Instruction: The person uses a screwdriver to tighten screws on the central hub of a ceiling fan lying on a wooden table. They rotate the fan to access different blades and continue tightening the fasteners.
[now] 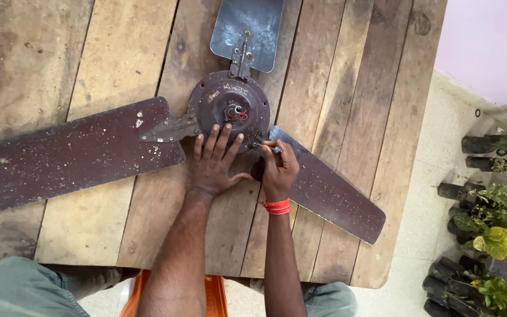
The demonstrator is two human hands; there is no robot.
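The fan (pixel 228 111) lies on the counter (pixel 107 53) just ahead of my hands, all three blades still attached, so I judge the work barely begun. My left hand (pixel 214 161) presses flat on the hub, fingers spread; my right hand (pixel 278 167) pinches a small tool (pixel 271 148) at the near blade's (pixel 324 191) bracket.

A ceiling fan lies flat on a wooden table (pixel 347 76). Its motor hub (pixel 229 108) is in the middle, and three blades go out from it: one blade (pixel 66 155) to the left, one blade (pixel 247 26) to the far side, one blade (pixel 330 191) to the near right. The left hand (pixel 213 164) rests on the near edge of the hub. The right hand (pixel 278 170) is just beside it, on the root of the right blade. Potted plants (pixel 491 223) stand on the floor (pixel 435 176), right of the table.
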